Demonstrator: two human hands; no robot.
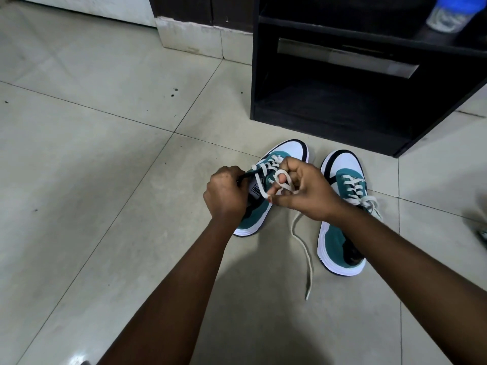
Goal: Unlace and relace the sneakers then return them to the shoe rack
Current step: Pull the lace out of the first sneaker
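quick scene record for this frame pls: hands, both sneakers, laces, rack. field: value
left hand: grips the tongue and collar edge of the left sneaker
right hand: pinches the white lace, a loop of it round one finger
lace free end: trails on the tiled floor between the two shoes
right sneaker: on the floor, laced, tied in a bow
both sneakers: teal and white, toes toward the black shoe rack
rack: lower shelf holds no shoes
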